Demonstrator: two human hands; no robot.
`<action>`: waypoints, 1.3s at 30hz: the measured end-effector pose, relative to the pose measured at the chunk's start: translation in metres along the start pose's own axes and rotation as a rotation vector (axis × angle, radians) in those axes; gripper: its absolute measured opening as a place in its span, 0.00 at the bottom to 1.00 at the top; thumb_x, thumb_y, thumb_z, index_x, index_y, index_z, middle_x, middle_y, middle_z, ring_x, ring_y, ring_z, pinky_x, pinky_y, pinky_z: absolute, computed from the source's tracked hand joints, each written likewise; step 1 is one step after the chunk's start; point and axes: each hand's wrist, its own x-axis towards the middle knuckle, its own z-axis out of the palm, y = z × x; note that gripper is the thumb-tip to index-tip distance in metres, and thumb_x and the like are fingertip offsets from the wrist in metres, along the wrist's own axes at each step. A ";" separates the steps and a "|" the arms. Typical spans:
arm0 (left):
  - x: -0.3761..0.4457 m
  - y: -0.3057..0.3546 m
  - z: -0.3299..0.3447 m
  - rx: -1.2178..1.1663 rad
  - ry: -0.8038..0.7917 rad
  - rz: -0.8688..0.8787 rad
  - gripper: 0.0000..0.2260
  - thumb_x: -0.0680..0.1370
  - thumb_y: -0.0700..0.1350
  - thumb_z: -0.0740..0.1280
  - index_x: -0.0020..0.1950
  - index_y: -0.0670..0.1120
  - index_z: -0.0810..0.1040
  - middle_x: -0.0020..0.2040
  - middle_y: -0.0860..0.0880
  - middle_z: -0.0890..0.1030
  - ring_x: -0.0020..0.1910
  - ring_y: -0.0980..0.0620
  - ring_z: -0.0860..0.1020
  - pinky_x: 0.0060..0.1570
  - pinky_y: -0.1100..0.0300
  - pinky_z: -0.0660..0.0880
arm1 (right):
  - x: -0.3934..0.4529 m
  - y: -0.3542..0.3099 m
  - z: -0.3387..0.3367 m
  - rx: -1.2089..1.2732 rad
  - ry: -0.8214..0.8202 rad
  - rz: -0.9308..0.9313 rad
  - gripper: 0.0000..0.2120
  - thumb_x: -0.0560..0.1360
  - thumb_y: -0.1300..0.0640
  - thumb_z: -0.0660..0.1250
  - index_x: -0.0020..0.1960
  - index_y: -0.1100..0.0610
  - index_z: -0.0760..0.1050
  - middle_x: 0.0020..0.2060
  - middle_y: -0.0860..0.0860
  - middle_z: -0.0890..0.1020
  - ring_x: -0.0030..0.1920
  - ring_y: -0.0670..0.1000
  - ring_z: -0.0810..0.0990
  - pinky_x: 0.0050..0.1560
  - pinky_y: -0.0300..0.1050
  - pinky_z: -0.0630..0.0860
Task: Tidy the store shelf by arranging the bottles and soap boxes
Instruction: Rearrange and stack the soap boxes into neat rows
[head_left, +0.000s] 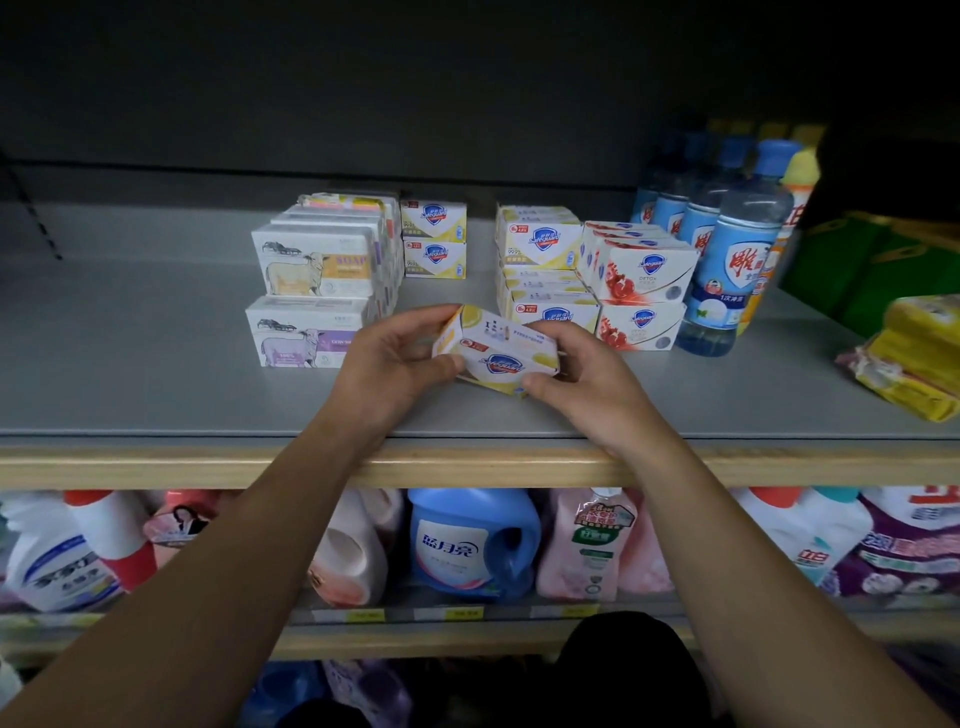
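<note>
Yellow and white cardboard sits between our hands: we hold one soap box (496, 353) tilted, just above the grey shelf (156, 364) near its front edge. Our left hand (387, 364) clamps its left end, thumb under the front face and fingers curled over the top; our right hand (582, 374) pinches the right end the same way.

We judge the step in hand to be placing this box with its own kind. Two yellow stacks look like candidates: the small pair (434, 240) at the back, and the taller stack (545, 270) just behind our right hand, beside the red-printed boxes (641, 291). The next move calls for levelling the box, turning its printed face forward and setting it squarely on or in front of a matching stack (which one is right we cannot say). The sheep boxes (317, 291) on the left already stand in tidy piles, and the blue-capped bottles (727, 244) line up at the right.

Much is hard to read. The underside of the held box is hidden by our fingers, so we cannot tell whether a corner touches the shelf. The rear bottles fade into shadow, the yellow packet (914, 358) is cut off at the right edge, and the back of the shelf is dark.
</note>
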 end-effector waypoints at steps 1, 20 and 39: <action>0.000 0.000 0.000 0.018 0.004 -0.010 0.20 0.71 0.30 0.71 0.59 0.47 0.80 0.55 0.49 0.84 0.48 0.51 0.83 0.46 0.60 0.79 | 0.000 0.000 0.000 0.012 0.007 0.005 0.22 0.72 0.62 0.73 0.60 0.41 0.74 0.56 0.45 0.83 0.58 0.45 0.80 0.64 0.51 0.76; 0.005 -0.005 0.009 0.633 -0.071 -0.144 0.13 0.72 0.49 0.74 0.55 0.49 0.83 0.51 0.54 0.84 0.52 0.59 0.81 0.61 0.55 0.75 | 0.001 -0.023 -0.010 -0.846 -0.022 -0.152 0.26 0.75 0.50 0.70 0.72 0.51 0.71 0.65 0.50 0.75 0.65 0.53 0.68 0.64 0.42 0.62; 0.038 -0.036 -0.007 1.167 -0.212 -0.074 0.31 0.71 0.68 0.54 0.69 0.56 0.74 0.72 0.52 0.71 0.73 0.53 0.66 0.71 0.56 0.64 | 0.151 -0.052 -0.056 -1.237 0.189 -0.238 0.21 0.75 0.51 0.71 0.66 0.53 0.72 0.58 0.55 0.80 0.59 0.58 0.75 0.67 0.53 0.66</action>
